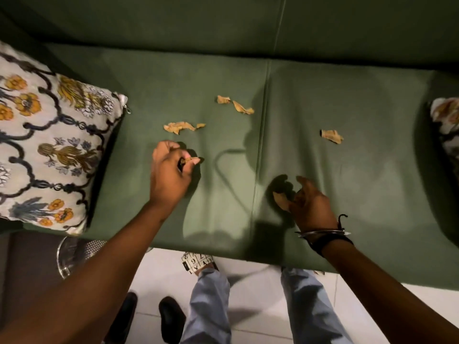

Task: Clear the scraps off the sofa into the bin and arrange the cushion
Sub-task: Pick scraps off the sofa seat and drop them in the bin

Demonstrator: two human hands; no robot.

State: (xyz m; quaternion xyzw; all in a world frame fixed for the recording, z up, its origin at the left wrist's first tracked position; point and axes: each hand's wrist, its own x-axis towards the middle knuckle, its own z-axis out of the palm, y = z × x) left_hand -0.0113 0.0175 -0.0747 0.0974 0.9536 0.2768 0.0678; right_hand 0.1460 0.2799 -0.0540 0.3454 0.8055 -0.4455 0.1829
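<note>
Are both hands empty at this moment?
No: the left hand pinches a tan scrap at its fingertips, and the right hand holds another scrap.

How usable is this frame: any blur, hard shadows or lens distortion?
Head view: dim warm light; hard shadows of the arms across the sofa seat; wide-angle bending at the edges; right hand slightly motion-blurred; the scraps remain readable.

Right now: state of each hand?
Left hand: closed, pinching a scrap.
Right hand: curled around a scrap.
</note>
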